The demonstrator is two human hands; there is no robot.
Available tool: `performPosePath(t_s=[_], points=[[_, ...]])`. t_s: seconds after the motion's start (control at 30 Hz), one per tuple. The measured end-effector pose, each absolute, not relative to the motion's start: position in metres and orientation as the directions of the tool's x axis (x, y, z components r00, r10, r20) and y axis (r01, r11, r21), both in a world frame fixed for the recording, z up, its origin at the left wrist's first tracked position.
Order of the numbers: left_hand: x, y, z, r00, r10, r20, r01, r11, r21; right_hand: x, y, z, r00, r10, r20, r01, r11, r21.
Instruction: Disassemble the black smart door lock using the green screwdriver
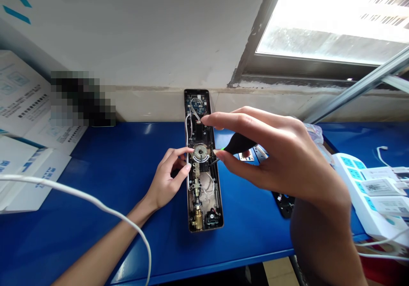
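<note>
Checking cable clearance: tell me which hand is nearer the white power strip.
Right. The right hand reaches over the open device from the side nearer the power strip; the left hand touches the device's opposite edge.

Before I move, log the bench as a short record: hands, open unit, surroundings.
left hand: fingertips at housing's left side, by round disc
right hand: holds black-handled tool
tool tip: near housing's right side
housing far end: circuit board
housing near end: brass fitting
far right: power strip
far left: white cartons

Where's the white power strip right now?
In the head view, the power strip is on the blue table, far right, beyond the right hand.
</note>
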State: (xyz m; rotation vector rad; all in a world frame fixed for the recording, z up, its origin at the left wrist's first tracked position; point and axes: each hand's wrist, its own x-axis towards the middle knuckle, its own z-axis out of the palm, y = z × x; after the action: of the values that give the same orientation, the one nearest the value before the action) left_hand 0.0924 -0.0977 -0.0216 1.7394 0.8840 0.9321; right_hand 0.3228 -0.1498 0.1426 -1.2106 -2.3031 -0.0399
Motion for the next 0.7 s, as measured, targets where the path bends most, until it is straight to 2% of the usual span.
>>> performPosePath(t_s=[0.43,0.7], points=[[0.092,-0.0978,-0.0227,0.447,0.871,0.203,0.154,-0.298,0.942,0.3219,-0.1505,0.1445,-0.457,0.753,0.474,0.764,0.605,-0.225],[0.0924,-0.0977,-0.0212,0.45,0.87,0.201,0.155,-0.297,0.942,0.324,-0.1489,0.1428,-0.453,0.733,0.507,0.771,0.608,-0.19]])
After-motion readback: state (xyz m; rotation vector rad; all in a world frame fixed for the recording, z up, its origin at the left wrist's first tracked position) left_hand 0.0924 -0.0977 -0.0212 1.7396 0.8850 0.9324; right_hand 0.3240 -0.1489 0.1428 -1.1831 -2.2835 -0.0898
